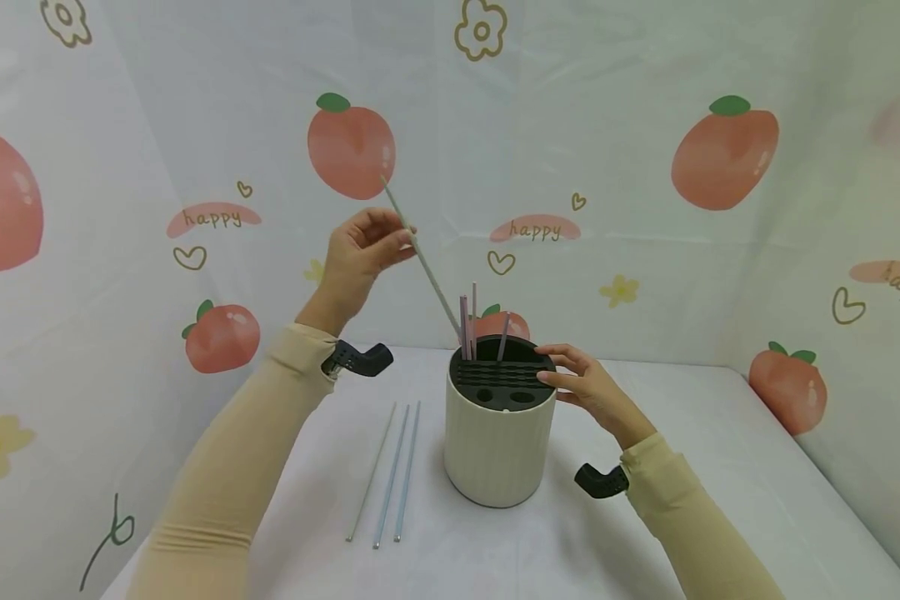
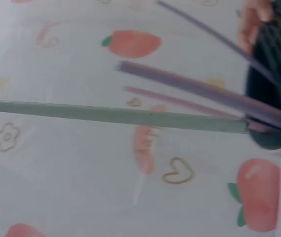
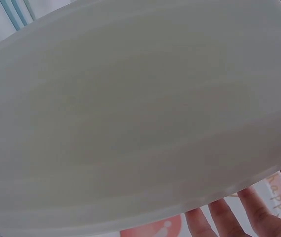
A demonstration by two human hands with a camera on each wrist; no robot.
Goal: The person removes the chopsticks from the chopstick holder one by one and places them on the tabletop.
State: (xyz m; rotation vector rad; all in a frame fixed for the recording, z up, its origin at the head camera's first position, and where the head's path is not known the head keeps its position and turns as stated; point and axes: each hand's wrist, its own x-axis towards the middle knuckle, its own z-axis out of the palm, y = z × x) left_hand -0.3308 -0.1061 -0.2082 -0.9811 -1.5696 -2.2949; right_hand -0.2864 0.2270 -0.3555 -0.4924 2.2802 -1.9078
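Note:
My left hand pinches a thin pale green stick between thumb and fingers. The stick slants down to the right, and its lower end meets the rim of the holder's black insert in the left wrist view. The holder is a white ribbed cylinder with a slotted black top. Several pinkish-purple sticks stand in its rear opening. On the holder's right side, my right hand rests with fingers at the rim. In the right wrist view its fingers lie along the white wall.
Left of the holder, a pale green stick and two light blue sticks lie on the white tabletop. Behind stands a white cloth backdrop printed with peach-like fruit and flowers.

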